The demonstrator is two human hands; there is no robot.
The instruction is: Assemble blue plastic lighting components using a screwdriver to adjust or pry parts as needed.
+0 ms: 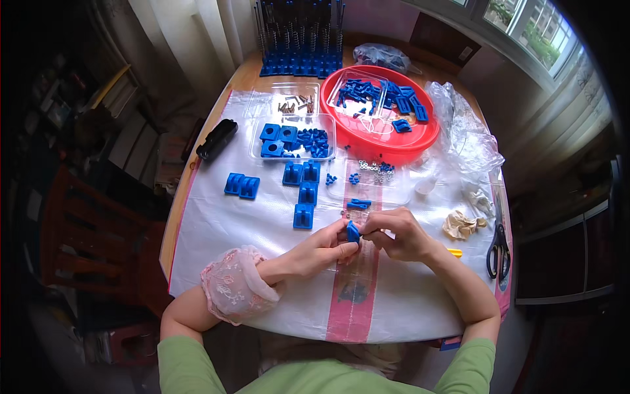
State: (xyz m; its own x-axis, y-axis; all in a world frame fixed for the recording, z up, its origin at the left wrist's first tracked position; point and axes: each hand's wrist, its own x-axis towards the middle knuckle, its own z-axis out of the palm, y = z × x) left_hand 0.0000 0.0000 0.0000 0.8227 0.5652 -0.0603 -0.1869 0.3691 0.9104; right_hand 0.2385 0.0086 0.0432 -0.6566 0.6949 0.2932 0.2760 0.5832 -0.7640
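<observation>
My left hand (pixel 328 248) grips a small blue plastic part (pixel 353 232) between thumb and fingers, over the pink stripe of the table cover. Close against its right side, my right hand (pixel 399 231) is closed in a pinch; whatever its fingertips hold is hidden. Just beyond the hands lies a narrow blue piece (pixel 359 204). Square blue brackets (pixel 303 216) with raised ribs stand in a cluster to the left, and a pair of the same brackets (pixel 241 186) sits farther left. Small blue bits (pixel 354 178) lie in little heaps beyond, near white rings (pixel 371 166).
A clear tub (pixel 254 146) holds blue parts; another clear tray (pixel 264 98) holds metal pins. Behind are a red basin (pixel 420 146) and a blue rack (pixel 302 65) with springs. Scissors (pixel 500 253), crumpled cloth (pixel 464 225) and a yellow object (pixel 455 253) lie right; a black case (pixel 217 139) left.
</observation>
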